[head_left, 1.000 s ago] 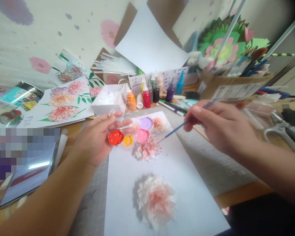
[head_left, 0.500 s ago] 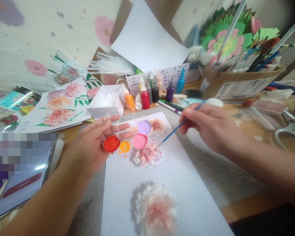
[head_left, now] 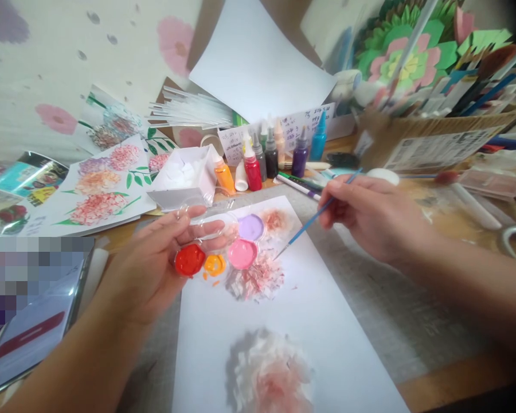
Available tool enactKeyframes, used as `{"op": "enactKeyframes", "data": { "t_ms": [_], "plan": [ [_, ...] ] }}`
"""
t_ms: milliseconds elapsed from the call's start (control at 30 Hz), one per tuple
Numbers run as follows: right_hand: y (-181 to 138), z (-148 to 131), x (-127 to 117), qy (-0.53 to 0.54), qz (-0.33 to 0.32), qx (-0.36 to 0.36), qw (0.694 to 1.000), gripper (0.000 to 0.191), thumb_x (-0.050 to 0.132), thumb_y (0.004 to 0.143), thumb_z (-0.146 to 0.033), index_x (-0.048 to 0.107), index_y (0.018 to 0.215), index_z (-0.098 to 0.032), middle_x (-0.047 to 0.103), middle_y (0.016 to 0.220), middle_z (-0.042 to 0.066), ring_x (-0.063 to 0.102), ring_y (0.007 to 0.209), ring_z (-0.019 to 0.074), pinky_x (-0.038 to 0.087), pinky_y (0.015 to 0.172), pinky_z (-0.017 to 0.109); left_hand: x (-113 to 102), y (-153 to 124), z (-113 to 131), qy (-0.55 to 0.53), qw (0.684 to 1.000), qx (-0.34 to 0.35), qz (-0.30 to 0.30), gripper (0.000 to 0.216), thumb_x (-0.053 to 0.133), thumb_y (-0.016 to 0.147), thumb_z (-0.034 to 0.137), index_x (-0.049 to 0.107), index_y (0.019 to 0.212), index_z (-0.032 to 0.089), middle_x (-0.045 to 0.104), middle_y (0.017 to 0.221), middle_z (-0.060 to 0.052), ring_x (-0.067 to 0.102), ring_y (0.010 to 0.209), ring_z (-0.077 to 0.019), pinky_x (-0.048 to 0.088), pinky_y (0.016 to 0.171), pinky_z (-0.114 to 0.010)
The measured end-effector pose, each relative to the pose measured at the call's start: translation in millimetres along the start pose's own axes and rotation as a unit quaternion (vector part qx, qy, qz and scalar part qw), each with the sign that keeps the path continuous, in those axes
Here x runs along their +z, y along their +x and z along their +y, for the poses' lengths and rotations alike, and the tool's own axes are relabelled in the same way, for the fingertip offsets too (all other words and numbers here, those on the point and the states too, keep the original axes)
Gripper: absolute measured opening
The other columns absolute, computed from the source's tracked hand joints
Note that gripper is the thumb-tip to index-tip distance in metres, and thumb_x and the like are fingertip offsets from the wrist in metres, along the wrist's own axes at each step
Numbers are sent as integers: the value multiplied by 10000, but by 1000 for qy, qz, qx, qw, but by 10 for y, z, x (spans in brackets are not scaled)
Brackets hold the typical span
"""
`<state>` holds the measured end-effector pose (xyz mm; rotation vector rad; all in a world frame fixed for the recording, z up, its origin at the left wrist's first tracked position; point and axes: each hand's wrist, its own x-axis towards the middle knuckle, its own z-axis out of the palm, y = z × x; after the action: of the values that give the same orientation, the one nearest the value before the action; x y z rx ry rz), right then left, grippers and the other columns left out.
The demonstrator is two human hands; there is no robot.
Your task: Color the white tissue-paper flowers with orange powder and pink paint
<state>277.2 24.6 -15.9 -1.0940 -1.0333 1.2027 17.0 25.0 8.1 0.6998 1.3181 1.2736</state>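
Right hand (head_left: 365, 221) pinching a slim blue paintbrush (head_left: 306, 228)
Its tip meets the far right edge of a ruffled pink-and-white flower (head_left: 260, 282); left hand (head_left: 157, 261) holds a clear plastic palette (head_left: 228, 252).

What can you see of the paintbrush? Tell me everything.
The slim paintbrush has a blue handle, its material unclear, and a pale section before its fine tip. Pinched in the right hand, it slants down leftward. Its tip is at the upper right edge of the middle crinkled flower; whether it touches is unclear.
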Motion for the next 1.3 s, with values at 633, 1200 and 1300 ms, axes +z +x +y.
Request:
{"op": "enactKeyframes", "data": {
  "t_ms": [633, 1200, 1300],
  "plan": [
    [-45, -13, 57, 35, -69, -35, 996, 234, 715, 836, -284, 695, 625, -186, 660, 565, -1, 632, 489, 95, 510, 495, 200, 0, -31, 35, 22, 999, -27, 8, 160, 595, 833, 133, 678, 969, 119, 762, 856, -242, 756, 680, -295, 609, 601, -353],
    [-79, -27, 56, 6, -89, -44, 995, 238, 736, 824, -367, 701, 638, -221, 661, 578, 0, 634, 508, 123, 530, 517, 247, -4, -4, 16, 32, 999, -12, 0, 147, 588, 845, 195, 724, 893, 168, 759, 743, -131, 754, 725, -271, 619, 685, -372],
    [-85, -17, 52, 0, -97, -41, 994, 238, 719, 842, -360, 706, 653, -215, 673, 595, 3, 642, 524, 124, 529, 530, 248, -2, 2, 14, 35, 999, -12, 3, 151, 578, 849, 182, 721, 894, 165, 761, 754, -131, 755, 737, -280, 622, 698, -388]
  ]
}}
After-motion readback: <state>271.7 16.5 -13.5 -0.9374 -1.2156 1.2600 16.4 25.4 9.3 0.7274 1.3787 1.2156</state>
